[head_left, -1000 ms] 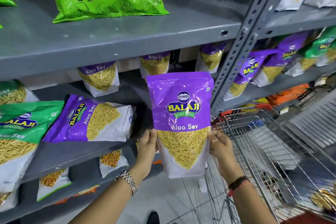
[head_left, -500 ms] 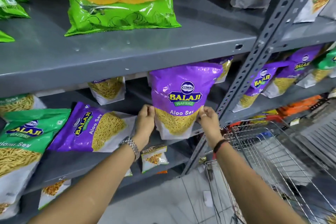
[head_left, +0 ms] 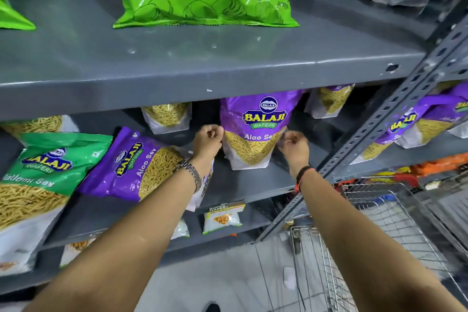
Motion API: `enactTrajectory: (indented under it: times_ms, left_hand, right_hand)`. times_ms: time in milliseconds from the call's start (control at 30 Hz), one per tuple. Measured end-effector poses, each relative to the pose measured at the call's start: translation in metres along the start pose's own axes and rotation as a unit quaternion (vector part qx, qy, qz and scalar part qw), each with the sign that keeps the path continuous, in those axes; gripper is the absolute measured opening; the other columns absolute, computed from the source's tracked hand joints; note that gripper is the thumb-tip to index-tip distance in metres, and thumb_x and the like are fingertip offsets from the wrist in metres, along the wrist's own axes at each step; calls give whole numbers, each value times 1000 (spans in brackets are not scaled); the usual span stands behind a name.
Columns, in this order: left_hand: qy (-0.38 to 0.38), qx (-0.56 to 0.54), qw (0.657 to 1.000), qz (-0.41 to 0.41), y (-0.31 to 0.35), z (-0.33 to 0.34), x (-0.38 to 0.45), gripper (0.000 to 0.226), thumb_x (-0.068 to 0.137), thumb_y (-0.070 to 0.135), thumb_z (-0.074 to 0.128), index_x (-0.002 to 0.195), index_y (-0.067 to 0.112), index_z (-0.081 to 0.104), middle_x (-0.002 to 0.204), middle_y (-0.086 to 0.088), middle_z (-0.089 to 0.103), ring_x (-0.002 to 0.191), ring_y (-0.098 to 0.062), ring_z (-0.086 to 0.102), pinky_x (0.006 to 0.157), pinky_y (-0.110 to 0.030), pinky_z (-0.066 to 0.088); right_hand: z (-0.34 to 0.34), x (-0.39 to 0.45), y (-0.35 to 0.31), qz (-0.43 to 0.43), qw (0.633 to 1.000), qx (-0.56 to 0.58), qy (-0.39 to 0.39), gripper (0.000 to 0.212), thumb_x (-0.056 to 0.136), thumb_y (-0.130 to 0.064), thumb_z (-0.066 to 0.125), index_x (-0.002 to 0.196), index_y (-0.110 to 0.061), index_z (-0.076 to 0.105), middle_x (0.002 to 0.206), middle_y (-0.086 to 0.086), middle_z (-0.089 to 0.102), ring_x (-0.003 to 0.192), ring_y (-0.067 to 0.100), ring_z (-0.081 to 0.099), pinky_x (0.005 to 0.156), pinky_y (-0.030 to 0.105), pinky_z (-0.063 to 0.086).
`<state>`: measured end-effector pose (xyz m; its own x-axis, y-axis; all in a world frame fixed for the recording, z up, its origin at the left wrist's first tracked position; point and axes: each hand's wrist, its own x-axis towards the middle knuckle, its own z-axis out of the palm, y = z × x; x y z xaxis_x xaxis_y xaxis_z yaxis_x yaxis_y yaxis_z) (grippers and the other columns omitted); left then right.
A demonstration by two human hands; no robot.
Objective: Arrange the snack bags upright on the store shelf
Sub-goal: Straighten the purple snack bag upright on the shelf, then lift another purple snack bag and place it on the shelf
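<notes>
Purple Aloo Sev bag stands upright near the shelf front edge; left hand and right hand pinch its sides; released carelessly, it may topple forward
</notes>
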<state>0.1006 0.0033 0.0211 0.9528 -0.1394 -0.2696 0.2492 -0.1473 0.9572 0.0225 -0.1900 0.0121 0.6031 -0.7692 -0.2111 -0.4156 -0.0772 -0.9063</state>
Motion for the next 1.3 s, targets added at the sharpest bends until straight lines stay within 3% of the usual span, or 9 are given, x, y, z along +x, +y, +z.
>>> enactTrajectory:
  times_ms: [100,200,333,433,533,700,900,1033,1300]
  left_hand:
    - [35,-148,988,23,5,-32,-26,9,87,11,58,91,18,55,88,5,60,81,-10,58,71,-22,52]
    - [159,-207,964,42,-20,-77,-50,23,87,1,53,84,24,55,88,7,60,78,-5,56,67,-18,51]
    - [319,-154,935,27,-54,-126,-70,23,84,-10,48,93,11,52,78,9,51,63,11,54,75,-12,42]
    - [363,-139,920,-50,-76,-153,-77,22,82,-3,54,101,9,53,95,-5,58,86,-11,58,89,-21,48]
    - [305,-143,927,-166,-92,-172,-74,21,78,16,60,98,12,56,113,-20,61,99,-31,61,86,-44,53]
    - [133,-226,933,-246,-77,-176,-75,38,95,17,45,128,0,41,117,-21,57,111,-37,59,88,-44,46]
    - [118,-242,939,-214,-85,-179,-78,24,95,13,43,117,5,42,93,-16,62,80,-29,62,76,-40,55]
    - [95,-296,937,-161,-98,-174,-92,33,96,22,41,120,0,45,111,-22,62,82,-28,67,61,-36,61]
    - [60,-210,973,-70,-99,-170,-139,22,93,34,45,102,16,53,72,4,76,59,-13,69,57,-29,56]
  right_hand:
    - [-5,-29,8,92,990,-17,-103,28,92,-13,44,65,-13,52,71,10,56,51,18,57,58,34,55]
    - [6,-63,6,105,945,-87,-297,24,91,0,37,79,-8,56,72,5,55,60,13,55,51,20,51]
    - [53,-88,-22,-66,917,-186,-346,27,81,8,34,78,-2,59,77,11,50,71,21,46,60,26,37]
    - [94,-100,-48,-170,875,-259,-371,24,86,1,38,90,1,61,80,10,54,77,17,49,56,13,33]
    - [139,-98,-64,-201,868,-294,-345,31,92,-10,37,107,5,60,116,22,61,113,32,55,92,27,37]
    - [190,-92,-77,-142,842,-357,-379,41,94,-23,40,118,6,55,129,26,55,119,37,51,82,30,37]
    - [196,-79,-60,-132,850,-377,-344,48,79,-48,61,90,-2,64,93,20,63,87,27,59,71,28,36]
    - [168,-92,-36,-142,887,-321,-300,39,84,-36,57,63,-4,61,81,18,63,81,22,54,70,27,34]
    - [80,-157,17,-21,963,-54,-264,19,86,-10,55,71,1,60,67,4,54,64,5,50,56,17,41]
